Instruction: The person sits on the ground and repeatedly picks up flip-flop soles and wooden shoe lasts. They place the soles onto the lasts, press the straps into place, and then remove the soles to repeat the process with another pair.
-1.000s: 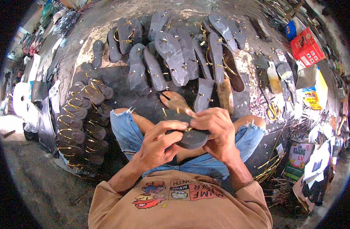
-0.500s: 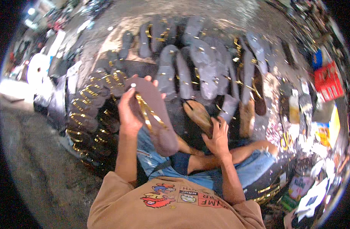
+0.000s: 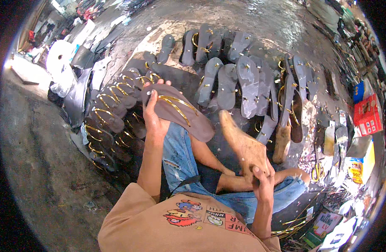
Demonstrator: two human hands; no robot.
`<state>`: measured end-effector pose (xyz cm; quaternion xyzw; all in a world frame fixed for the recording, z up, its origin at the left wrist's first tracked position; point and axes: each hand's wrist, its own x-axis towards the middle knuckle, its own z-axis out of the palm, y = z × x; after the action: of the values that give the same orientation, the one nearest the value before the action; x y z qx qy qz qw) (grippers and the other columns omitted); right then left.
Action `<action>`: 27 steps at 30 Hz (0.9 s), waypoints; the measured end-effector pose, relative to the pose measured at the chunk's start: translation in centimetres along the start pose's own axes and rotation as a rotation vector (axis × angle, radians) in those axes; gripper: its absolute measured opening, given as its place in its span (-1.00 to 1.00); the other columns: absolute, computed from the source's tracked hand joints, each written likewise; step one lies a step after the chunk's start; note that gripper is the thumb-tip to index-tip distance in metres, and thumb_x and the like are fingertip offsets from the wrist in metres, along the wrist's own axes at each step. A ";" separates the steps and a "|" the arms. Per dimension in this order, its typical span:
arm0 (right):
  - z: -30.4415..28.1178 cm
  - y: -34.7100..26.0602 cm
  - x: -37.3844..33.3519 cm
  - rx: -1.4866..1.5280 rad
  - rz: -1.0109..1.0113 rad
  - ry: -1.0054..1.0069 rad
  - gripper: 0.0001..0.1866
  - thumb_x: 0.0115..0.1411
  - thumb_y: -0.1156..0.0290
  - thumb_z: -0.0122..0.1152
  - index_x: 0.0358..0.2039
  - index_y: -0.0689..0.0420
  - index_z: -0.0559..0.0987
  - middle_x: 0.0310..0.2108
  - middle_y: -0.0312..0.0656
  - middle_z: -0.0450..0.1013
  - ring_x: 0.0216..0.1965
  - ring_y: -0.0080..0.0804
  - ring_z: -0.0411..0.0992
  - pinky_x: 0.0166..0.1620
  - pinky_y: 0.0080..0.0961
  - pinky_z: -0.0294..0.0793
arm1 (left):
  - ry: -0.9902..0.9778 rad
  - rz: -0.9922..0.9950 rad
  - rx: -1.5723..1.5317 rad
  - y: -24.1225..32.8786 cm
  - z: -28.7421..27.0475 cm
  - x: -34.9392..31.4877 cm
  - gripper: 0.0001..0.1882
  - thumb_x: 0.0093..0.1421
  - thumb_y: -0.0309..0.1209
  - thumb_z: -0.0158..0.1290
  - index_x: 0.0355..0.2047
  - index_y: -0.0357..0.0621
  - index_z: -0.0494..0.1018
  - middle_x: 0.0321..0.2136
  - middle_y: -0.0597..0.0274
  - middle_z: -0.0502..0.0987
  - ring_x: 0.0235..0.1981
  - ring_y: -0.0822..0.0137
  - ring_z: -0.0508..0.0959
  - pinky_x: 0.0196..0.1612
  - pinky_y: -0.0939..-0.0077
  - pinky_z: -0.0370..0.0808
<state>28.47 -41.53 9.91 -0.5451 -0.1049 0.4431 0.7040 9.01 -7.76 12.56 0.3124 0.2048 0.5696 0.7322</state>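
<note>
My left hand (image 3: 152,113) is closed around the toe end of a dark brown flip-flop (image 3: 167,110) with gold V-shaped straps. Its footbed faces up and its heel points to the right, over my bent leg. In my right hand (image 3: 265,178) is a worn tan wooden shoe last (image 3: 241,143), gripped at its thick rear end. The narrow toe of the last points forward and left, a short gap from the flip-flop's heel. Part of its rear is hidden behind my fingers.
Several finished-looking flip-flops with gold straps (image 3: 104,116) lie bunched at the left. Grey soles (image 3: 246,86) stand in rows ahead. A second wooden last (image 3: 282,144) lies to the right, near a bottle (image 3: 329,138) and a red box (image 3: 367,115). Gold strips (image 3: 292,229) lie at lower right.
The wooden last has been raised and turned, so its slotted face no longer shows. The flip-flop has swung its heel to the right. The head view has shifted too.
</note>
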 end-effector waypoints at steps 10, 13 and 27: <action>4.8 -2.4 -2.2 -0.512 -0.407 -0.200 -0.35 0.14 0.56 0.43 0.27 0.38 0.50 0.23 0.23 0.50 0.24 0.03 0.53 0.30 -0.13 0.46 | -0.248 -0.191 0.047 -3.3 5.6 -3.8 -0.50 0.46 -0.32 0.05 0.36 0.14 0.23 0.34 -0.16 0.38 0.41 -0.19 0.35 0.35 -0.43 0.40; 5.6 -3.2 -2.0 -0.663 -0.650 -0.195 -0.31 0.12 0.53 0.47 0.29 0.33 0.50 0.30 0.29 0.44 0.30 0.12 0.47 0.32 -0.09 0.45 | -0.186 -0.340 -0.055 -3.0 6.8 -4.4 -0.50 0.45 -0.32 0.04 0.35 0.14 0.24 0.35 -0.20 0.37 0.42 -0.23 0.34 0.36 -0.39 0.40; 5.8 1.6 0.3 -0.496 -0.612 -0.064 -0.38 0.26 0.49 0.42 0.33 0.26 0.50 0.44 0.26 0.28 0.44 0.11 0.30 0.44 -0.08 0.28 | -0.212 -0.399 0.010 -8.5 7.1 -6.4 -0.43 0.51 -0.04 -0.02 0.44 0.20 0.19 0.36 -0.05 0.39 0.37 -0.08 0.42 0.35 -0.20 0.46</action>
<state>24.15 -37.34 10.63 -0.6280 -0.3883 0.1909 0.6469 17.95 -16.80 11.46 0.3275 0.1871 0.3766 0.8461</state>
